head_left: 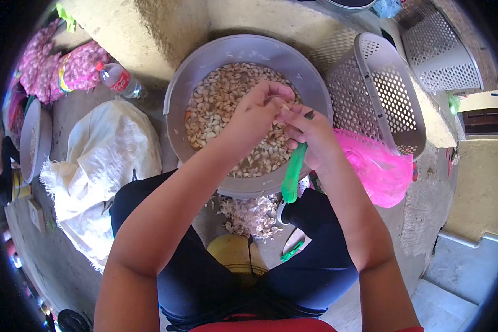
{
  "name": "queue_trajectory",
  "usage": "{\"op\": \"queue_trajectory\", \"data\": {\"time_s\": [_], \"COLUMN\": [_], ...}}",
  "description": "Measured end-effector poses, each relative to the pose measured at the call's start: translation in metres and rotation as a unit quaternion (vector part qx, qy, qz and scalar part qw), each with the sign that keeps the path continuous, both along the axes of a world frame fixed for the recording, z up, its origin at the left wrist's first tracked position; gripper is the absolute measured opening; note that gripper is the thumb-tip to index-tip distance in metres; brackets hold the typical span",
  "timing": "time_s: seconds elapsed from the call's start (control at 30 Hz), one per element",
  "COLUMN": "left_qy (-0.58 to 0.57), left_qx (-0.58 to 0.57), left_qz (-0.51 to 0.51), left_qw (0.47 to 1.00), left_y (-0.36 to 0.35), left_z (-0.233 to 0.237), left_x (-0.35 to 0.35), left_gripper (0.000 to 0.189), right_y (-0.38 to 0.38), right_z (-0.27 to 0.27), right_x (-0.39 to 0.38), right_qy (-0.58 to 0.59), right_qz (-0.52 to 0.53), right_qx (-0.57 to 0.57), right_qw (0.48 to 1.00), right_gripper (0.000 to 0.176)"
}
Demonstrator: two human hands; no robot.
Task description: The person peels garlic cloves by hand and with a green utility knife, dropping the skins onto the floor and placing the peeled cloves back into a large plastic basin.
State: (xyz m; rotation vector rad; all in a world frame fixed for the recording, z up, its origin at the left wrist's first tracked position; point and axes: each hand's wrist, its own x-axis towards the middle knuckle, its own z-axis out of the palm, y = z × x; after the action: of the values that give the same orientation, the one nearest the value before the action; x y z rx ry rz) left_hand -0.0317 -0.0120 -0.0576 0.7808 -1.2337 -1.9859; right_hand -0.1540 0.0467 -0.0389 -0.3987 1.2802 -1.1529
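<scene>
A large grey basin holds many garlic cloves in water. Above its right half, my left hand and my right hand meet at the fingertips. Between them is a small pale piece, apparently a garlic clove, pinched by my left fingers and touched by my right. My right hand is closed around a knife with a green handle, which points down toward me. A bit of dark blade shows by my right index finger.
Peeled skins lie on the floor below the basin. A white sack and a bottle are at left. Grey perforated baskets and a pink plastic bag stand at right. Pink net bags lie upper left.
</scene>
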Motion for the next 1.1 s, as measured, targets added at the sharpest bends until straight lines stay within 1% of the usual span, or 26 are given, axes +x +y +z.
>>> {"op": "queue_trajectory", "data": {"time_s": [0.07,0.13,0.17,0.27,0.33,0.37,0.43,0.47,0.57,0.67,0.77,0.83,0.93,0.97,1.03,1.1], "left_qy": [-0.01,-0.039,-0.054,-0.128,-0.125,-0.124,-0.123,-0.122,-0.13,-0.093,-0.076,-0.064,-0.037,-0.027,-0.052,-0.058], "left_qx": [-0.038,-0.133,-0.181,-0.236,-0.248,-0.253,-0.235,-0.225,-0.203,-0.118,0.019,0.026,0.014,0.006,-0.032,-0.052], "left_qz": [0.0,0.019,0.028,-0.005,-0.021,-0.029,-0.067,-0.085,-0.049,-0.051,-0.075,-0.062,-0.048,-0.042,-0.052,-0.057], "left_qw": [0.999,0.99,0.982,0.963,0.96,0.959,0.962,0.963,0.969,0.987,0.994,0.996,0.998,0.999,0.997,0.995], "left_y": [0.0,-0.002,-0.004,-0.009,-0.011,-0.012,-0.013,-0.014,-0.007,-0.008,-0.01,-0.007,-0.007,-0.008,-0.011,-0.012], "left_z": [-0.005,-0.008,-0.01,0.005,0.008,0.008,0.005,0.004,0.006,0.001,0.004,0.006,0.005,0.004,0.004,0.004], "left_x": [-0.002,-0.001,0.0,0.007,0.01,0.011,0.01,0.01,0.008,0.006,0.006,0.006,0.006,0.006,0.007,0.008], "left_gripper": [0.02,0.02,0.02,0.019,0.018,0.018,0.019,0.019,0.021,0.023,0.026,0.027,0.028,0.029,0.03,0.031], "right_y": [-0.001,-0.002,-0.002,-0.003,-0.003,-0.003,-0.003,-0.003,-0.004,-0.003,-0.003,-0.003,-0.003,-0.004,-0.004,-0.006], "right_z": [0.002,0.003,0.005,0.009,0.009,0.009,0.007,0.008,0.011,0.009,0.006,0.004,0.003,0.004,0.005,0.003], "right_x": [-0.003,-0.008,-0.009,-0.008,-0.008,-0.01,-0.014,-0.013,-0.013,-0.013,-0.011,-0.009,-0.007,-0.008,-0.01,-0.015], "right_qy": [0.013,0.033,0.065,0.156,0.21,0.202,0.185,0.198,0.24,0.277,0.318,0.36,0.364,0.344,0.302,0.21], "right_qz": [-0.006,-0.001,0.0,0.008,0.019,0.018,0.016,0.02,0.027,0.023,0.006,0.0,-0.004,0.003,0.018,0.022], "right_qx": [-0.009,-0.031,-0.037,-0.052,-0.058,-0.062,-0.07,-0.069,-0.063,-0.056,-0.061,-0.074,-0.11,-0.094,-0.062,-0.048], "right_qw": [1.0,0.999,0.997,0.986,0.976,0.977,0.98,0.978,0.968,0.959,0.946,0.93,0.925,0.934,0.951,0.976], "right_gripper": [0.021,0.023,0.023,0.022,0.021,0.022,0.024,0.024,0.025,0.025,0.025,0.026,0.025,0.024,0.024,0.023]}}
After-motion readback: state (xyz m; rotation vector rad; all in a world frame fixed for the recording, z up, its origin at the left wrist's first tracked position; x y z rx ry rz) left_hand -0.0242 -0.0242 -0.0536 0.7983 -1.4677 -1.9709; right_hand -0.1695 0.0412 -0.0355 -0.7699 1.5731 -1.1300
